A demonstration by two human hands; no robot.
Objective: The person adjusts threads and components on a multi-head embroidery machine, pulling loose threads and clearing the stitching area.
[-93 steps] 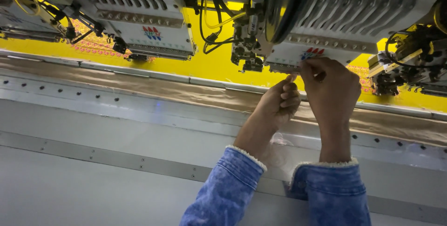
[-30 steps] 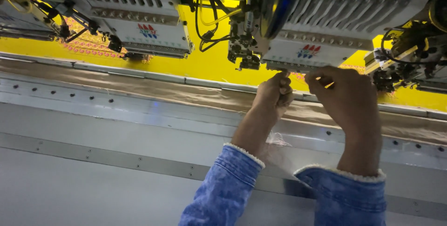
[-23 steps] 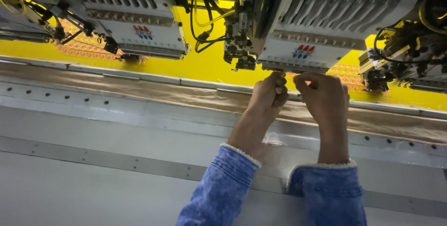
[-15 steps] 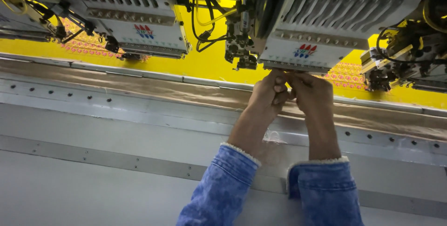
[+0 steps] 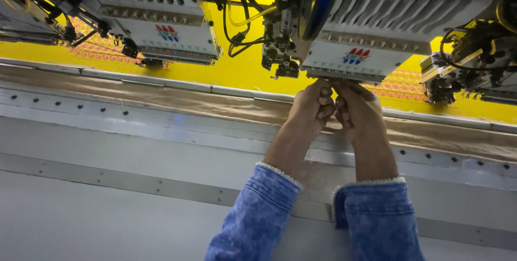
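Note:
My left hand [image 5: 312,105] and my right hand [image 5: 356,113] reach up side by side, knuckles touching, to the lower edge of a white embroidery machine head [image 5: 358,56]. Both have their fingers curled tight, with the fingertips pressed against the needle row under the head. Anything pinched between the fingers is too small to see. Blue denim sleeves [image 5: 377,218] cover both wrists. Yellow fabric [image 5: 242,72] lies stretched beneath the head, with a pink stitched pattern [image 5: 404,86] just right of my hands.
A second white head [image 5: 167,35] hangs at the left and a third [image 5: 463,72] at the right. Dark cables and a metal mechanism [image 5: 280,51] sit between the heads. A brown strip [image 5: 161,97] and a grey bolted metal table [image 5: 107,212] run across the front.
My right hand has moved left until it meets my left hand. Both hands have risen slightly to the underside of the head.

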